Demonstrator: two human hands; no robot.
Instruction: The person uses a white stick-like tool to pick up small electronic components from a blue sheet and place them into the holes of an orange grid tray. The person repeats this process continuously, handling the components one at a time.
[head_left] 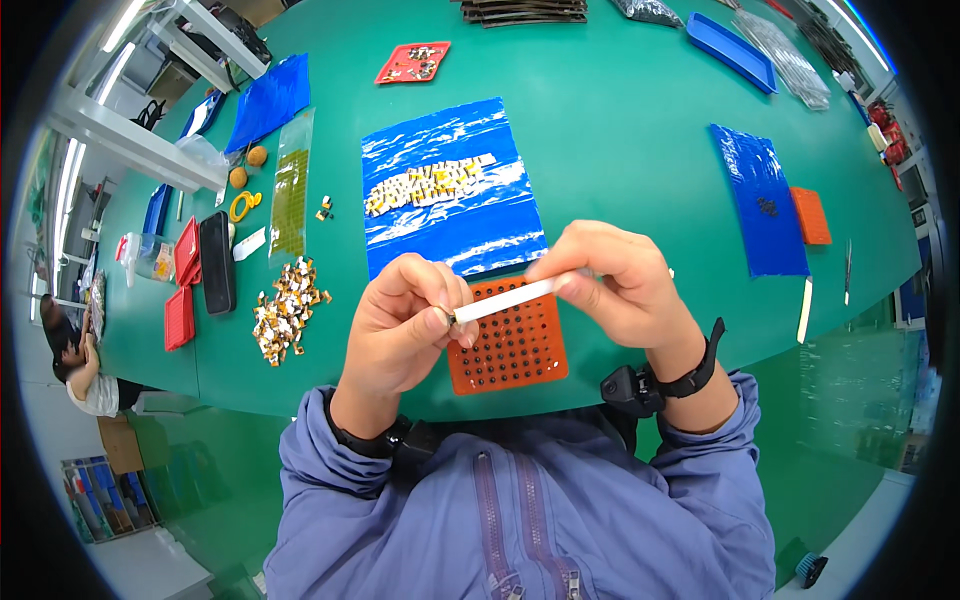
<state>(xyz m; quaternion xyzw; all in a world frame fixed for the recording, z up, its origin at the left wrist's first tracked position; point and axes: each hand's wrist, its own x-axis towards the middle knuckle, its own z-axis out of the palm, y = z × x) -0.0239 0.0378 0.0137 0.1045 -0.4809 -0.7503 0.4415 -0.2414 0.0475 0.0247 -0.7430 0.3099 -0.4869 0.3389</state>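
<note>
My right hand (620, 285) grips a thin white stick-shaped tool (515, 299) that points left. Its tip meets a tiny part pinched between the thumb and fingers of my left hand (400, 325). Both hands hover above an orange tray with rows of round holes (515, 355) at the near edge of the green table (620, 130). Just beyond it lies a blue plastic sheet (450, 185) carrying a row of small gold and white parts (430, 185). A loose heap of similar small parts (285, 310) lies to the left of my left hand.
A black phone (217, 262), red trays (182, 290) and a green strip in a clear bag (290, 195) lie at the left. Another blue sheet (760, 200) and an orange pad (810, 215) are at the right. A blue tray (730, 50) sits far back. A seated person (75, 365) is at the far left.
</note>
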